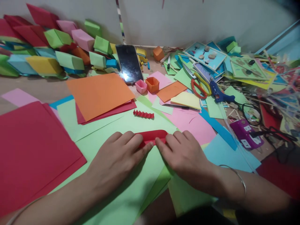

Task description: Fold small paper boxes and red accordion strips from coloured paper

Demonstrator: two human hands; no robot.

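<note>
A small red paper piece (152, 135) lies on light green sheets (112, 187), its near edge folded up. My left hand (124, 150) grips its left end, fingers curled over the far side and thumb pressed on the fold. At the other end my right hand (182, 150) pinches it the same way; the two thumb tips nearly meet in the middle. Just beyond stands a red accordion-pleated paper strip (143, 114). Farther back are a small pink paper box (141, 86) and an orange paper box (152, 84).
Large red sheets (35, 153) lie left, orange paper (100, 93) behind them. A phone (129, 64) leans at the back beside many folded paper boxes (58, 37). Scissors (199, 84), a blue glue gun (220, 92) and a purple power strip (247, 134) with cables crowd the right.
</note>
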